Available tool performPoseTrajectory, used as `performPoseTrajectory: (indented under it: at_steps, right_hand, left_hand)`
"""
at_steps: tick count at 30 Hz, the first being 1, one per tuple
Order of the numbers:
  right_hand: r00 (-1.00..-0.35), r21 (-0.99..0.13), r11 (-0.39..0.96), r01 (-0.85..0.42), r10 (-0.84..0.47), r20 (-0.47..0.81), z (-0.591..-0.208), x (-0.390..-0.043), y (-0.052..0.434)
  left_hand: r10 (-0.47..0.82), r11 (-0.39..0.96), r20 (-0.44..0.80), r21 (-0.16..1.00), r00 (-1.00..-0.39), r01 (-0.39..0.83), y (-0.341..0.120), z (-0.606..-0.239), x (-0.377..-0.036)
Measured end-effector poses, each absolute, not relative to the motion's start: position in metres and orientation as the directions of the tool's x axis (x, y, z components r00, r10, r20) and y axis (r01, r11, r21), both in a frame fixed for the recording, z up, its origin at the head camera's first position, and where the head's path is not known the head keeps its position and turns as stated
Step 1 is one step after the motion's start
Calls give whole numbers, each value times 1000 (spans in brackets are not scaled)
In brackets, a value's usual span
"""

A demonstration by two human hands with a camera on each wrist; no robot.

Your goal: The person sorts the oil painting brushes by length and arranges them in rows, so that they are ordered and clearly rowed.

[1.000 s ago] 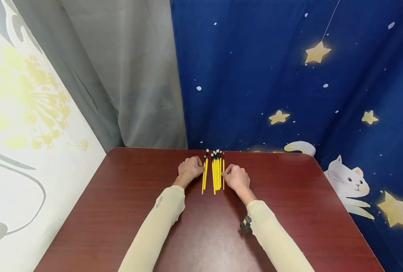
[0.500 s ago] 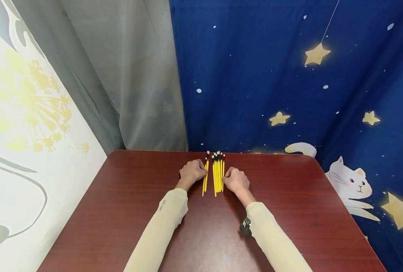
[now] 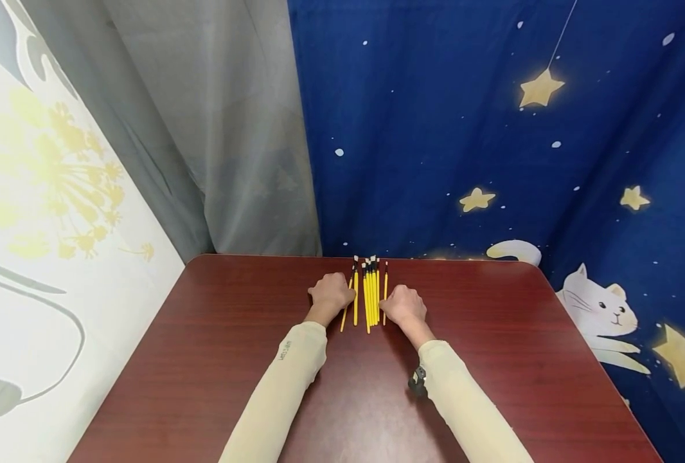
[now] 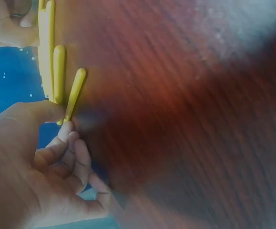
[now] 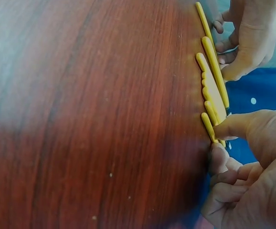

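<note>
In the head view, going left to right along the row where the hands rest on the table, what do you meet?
Bare red-brown table → left hand → slanted yellow brush → cluster of yellow brushes → single yellow brush → right hand → bare table again.

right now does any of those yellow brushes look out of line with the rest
Yes: the leftmost brush, by the left hand, lies slanted, its near end angled left, while the other brushes lie parallel. The right hand touches the rightmost one, which sits straight.
</note>
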State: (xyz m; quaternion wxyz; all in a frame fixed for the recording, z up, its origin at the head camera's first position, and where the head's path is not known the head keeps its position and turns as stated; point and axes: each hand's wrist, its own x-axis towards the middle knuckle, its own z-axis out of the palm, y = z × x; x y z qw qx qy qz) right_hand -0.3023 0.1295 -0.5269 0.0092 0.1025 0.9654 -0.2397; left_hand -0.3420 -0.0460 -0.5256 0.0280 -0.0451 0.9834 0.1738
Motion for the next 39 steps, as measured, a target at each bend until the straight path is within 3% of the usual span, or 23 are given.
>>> performPoseTrajectory:
  at_steps: [24, 31, 39]
  right_hand:
    - [-975, -563, 796, 223, 185, -124, -522, -299, 139]
    - [-991, -600, 789, 133, 108, -77, -513, -302, 149]
    - [-993, -579, 807, 120, 90, -80, -513, -300, 165]
  left_hand:
    - [-143, 887, -113, 426, -983, -178, -60, -514, -334]
    - [-171, 838, -90, 510, -981, -193, -56, -503, -332]
    - [-98, 769, -75, 627, -992, -123, -33, -494, -331]
